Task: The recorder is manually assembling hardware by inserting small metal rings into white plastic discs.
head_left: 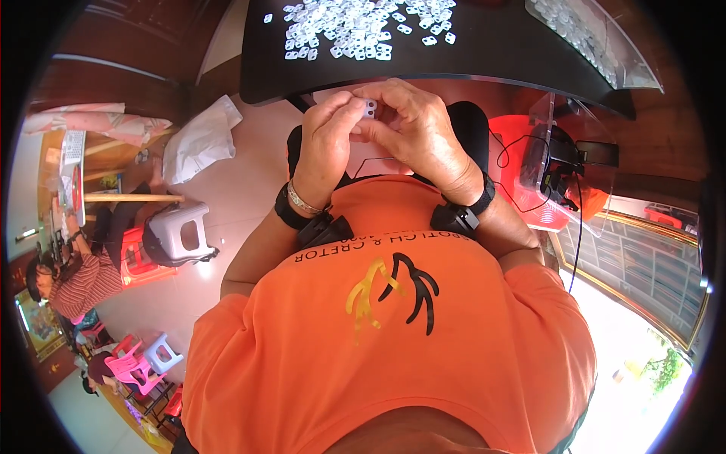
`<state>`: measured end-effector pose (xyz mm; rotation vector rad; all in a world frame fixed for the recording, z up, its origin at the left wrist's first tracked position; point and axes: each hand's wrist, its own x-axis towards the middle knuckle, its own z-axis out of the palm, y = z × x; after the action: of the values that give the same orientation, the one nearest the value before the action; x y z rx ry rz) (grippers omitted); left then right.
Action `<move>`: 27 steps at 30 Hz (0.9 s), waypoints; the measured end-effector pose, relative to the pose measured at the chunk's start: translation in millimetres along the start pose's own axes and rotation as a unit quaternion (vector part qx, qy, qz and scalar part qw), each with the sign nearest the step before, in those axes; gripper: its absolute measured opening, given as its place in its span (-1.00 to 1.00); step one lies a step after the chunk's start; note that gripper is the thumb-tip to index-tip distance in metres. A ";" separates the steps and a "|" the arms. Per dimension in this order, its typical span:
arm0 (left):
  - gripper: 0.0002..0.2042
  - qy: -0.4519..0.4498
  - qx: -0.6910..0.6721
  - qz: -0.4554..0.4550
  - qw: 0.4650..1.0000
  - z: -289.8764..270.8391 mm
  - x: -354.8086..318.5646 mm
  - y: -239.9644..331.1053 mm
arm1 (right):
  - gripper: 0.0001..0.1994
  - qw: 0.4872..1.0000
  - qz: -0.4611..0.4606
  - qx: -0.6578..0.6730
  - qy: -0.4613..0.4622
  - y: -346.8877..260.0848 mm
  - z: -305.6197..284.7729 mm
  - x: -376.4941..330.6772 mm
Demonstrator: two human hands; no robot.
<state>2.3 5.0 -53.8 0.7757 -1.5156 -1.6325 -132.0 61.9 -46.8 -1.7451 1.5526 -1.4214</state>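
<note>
Just above frame centre, a small white clip (370,108) is pinched between the fingers of both the left hand (325,140) and the right hand (412,125); with a loosened pinch it could be dropped below the black bench (484,53).

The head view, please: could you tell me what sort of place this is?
Probably a home workshop for small-parts handwork: a dark table strewn with small white plastic pieces, plastic stools on a tiled floor, and another person seated nearby.

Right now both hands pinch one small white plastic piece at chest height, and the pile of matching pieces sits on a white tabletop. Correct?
Not quite: the tabletop is black, not white. The head view shows the left hand and right hand pinching one small white piece, with the pile of matching pieces on that black surface.
</note>
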 end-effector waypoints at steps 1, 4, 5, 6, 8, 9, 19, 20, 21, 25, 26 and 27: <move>-0.75 0.008 -0.020 -0.028 0.999 -0.2 -0.7 1.4 | -0.70 1.000 -0.009 -0.011 0.004 -0.9 0.2 -0.2; -0.75 -0.015 0.008 0.016 1.000 -8.6 3.0 -6.4 | -0.72 0.999 -0.035 -0.026 0.011 -2.1 -0.7 1.7; -0.75 -0.015 0.008 0.015 1.000 -6.9 3.0 -5.4 | -0.74 0.998 -0.050 -0.031 0.015 -1.3 -1.2 1.9; -0.75 -0.010 0.005 0.018 1.000 -3.7 2.9 -3.0 | -0.74 0.998 -0.050 -0.031 0.014 -0.8 -1.9 2.0; -0.75 -0.005 0.003 0.021 1.000 -2.0 4.0 -2.2 | -0.75 0.999 -0.040 -0.025 0.005 -1.3 -3.4 1.6; -0.75 -0.010 0.016 0.033 0.999 -2.4 5.2 -3.0 | -0.75 0.999 -0.040 -0.026 0.005 -2.3 -4.3 1.9; -0.76 0.001 0.156 0.158 0.975 -3.1 -0.2 -6.5 | -0.83 0.995 -0.102 -0.002 0.012 -0.9 -3.1 4.4; -0.76 -0.020 0.086 0.102 0.991 -5.0 -0.2 -5.2 | -0.85 0.995 -0.096 -0.006 0.001 -0.3 -1.9 3.2; -0.76 -0.011 0.059 0.081 0.995 -3.7 -1.9 -4.3 | -0.88 0.994 -0.110 -0.009 0.016 -2.7 -0.3 4.3; -0.75 0.008 0.045 0.089 0.995 -1.7 -4.8 -7.9 | -0.89 0.992 -0.117 -0.044 -0.008 2.5 -0.9 2.8; -0.75 0.022 0.091 0.135 0.986 -3.0 -5.1 -7.4 | -0.88 0.994 -0.097 -0.041 -0.010 0.5 -0.3 2.9; -0.75 0.027 0.087 0.139 0.986 -4.8 -3.8 -6.8 | -0.87 0.996 -0.077 -0.037 -0.012 -1.8 -0.2 2.8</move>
<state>7.5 5.7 -61.3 0.6597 -1.6611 -1.2787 -131.7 60.0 -44.1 -1.9554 1.5056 -1.4236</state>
